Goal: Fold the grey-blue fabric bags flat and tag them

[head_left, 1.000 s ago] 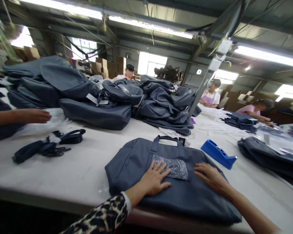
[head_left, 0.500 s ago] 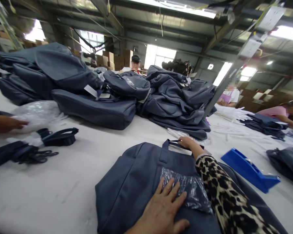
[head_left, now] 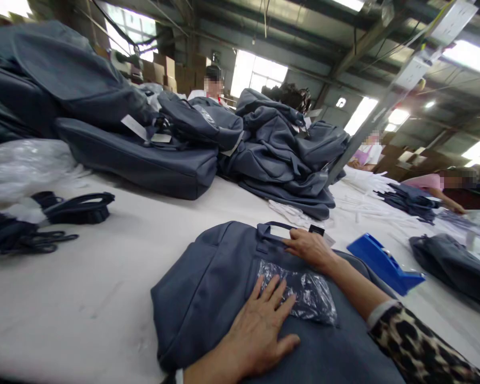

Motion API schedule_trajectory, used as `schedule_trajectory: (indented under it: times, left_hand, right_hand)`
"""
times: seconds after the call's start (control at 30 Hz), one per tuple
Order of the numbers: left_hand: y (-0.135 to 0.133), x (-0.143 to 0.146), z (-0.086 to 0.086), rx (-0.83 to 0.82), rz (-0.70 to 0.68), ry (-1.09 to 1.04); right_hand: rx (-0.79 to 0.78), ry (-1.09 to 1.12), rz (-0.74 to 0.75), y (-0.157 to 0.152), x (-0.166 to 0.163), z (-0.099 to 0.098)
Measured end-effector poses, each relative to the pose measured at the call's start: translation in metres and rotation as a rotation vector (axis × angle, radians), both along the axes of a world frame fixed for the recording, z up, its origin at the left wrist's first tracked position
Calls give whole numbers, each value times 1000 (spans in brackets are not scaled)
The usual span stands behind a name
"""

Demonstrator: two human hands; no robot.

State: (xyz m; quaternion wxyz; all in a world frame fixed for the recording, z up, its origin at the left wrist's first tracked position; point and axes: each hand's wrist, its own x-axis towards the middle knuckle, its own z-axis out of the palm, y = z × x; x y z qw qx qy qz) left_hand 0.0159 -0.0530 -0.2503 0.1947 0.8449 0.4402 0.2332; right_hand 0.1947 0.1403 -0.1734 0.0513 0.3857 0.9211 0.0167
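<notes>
A dark blue-grey bag (head_left: 200, 288) lies on the white table in front of me. My left hand (head_left: 260, 322) rests flat on it with fingers spread, the tips over the lower left of a clear plastic packet (head_left: 314, 293) on the bag's face. At the bag's upper edge is a short carry handle (head_left: 264, 234) of the same colour. My right hand (head_left: 310, 248) is closed at the right part of this handle, fingers bent round the strap; the fingertips are partly hidden. A black piece with a pale tag sits just beyond that hand.
A blue tape dispenser (head_left: 384, 261) stands to the right. Several similar bags (head_left: 284, 149) are piled at the back. Bundled dark straps (head_left: 80, 208) and clear plastic bags (head_left: 28, 165) lie at the left. A slanted metal post (head_left: 354, 141) rises behind; other people work farther off.
My right hand has drawn nearer along the handle, its sleeve now lower right. My left hand stays flat on the bag. Another person's hand at the far left has gone from view.
</notes>
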Motion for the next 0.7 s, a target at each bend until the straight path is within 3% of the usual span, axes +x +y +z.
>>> schedule_trajectory:
  times: [0.07,0.17,0.47,0.7]
  left_hand:
    - [-1,0,1,18,21,-2]
    - [-2,0,3,42,35,2]
    - [-2,0,3,55,34,12]
    - [-2,0,3,90,77,10]
  right_hand:
    - [-114,9,-30,-25,4,-17]
    - [-167,70,-109,-38,9,-29]
    - [-301,212,-289,-18,8,-36]
    - [-853,199,-190,-4,7,-25]
